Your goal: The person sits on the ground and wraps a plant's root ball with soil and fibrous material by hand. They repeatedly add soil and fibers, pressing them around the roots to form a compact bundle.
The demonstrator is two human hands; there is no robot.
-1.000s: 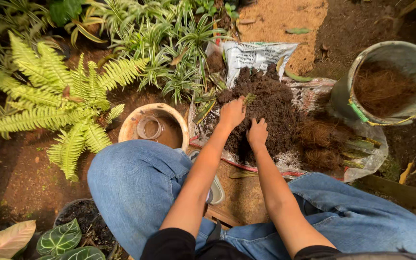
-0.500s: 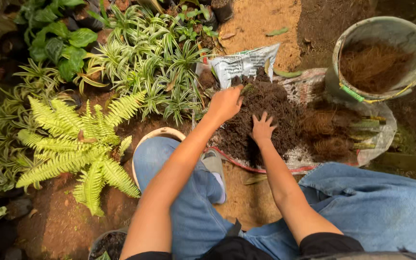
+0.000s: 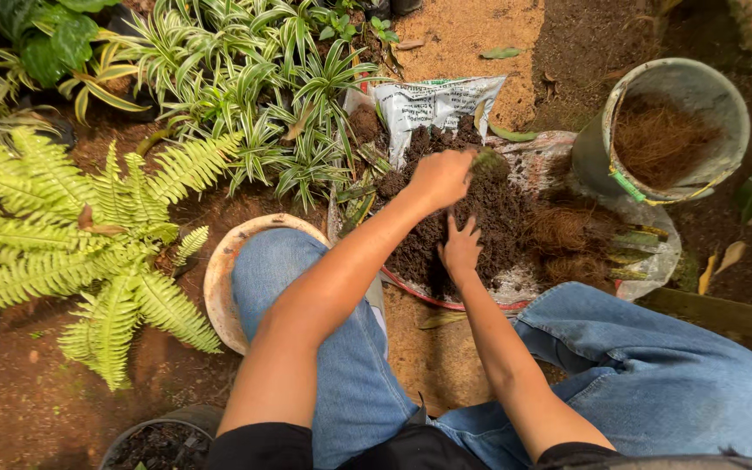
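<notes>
Two hands in soil heap (image 3: 489,218), left hand (image 3: 439,178) grip holding a clump, right hand (image 3: 461,248) fingers spread, palm hidden.

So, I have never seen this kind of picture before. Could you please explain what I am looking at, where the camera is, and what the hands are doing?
The camera is worn on a person's head and looks down, so you see their own arms and their knees in blue jeans. There is no machine here, only two bare hands.

The left hand is closed around a clump of dark soil and is lifted just above a soil pile. The right hand lies flat on that pile with the fingers spread. The pile sits on a plastic sheet on the ground.

Around it are a torn white bag, a grey bucket with brown fibre inside, a pale round pot partly hidden by the knee, a fern and striped green plants.
</notes>
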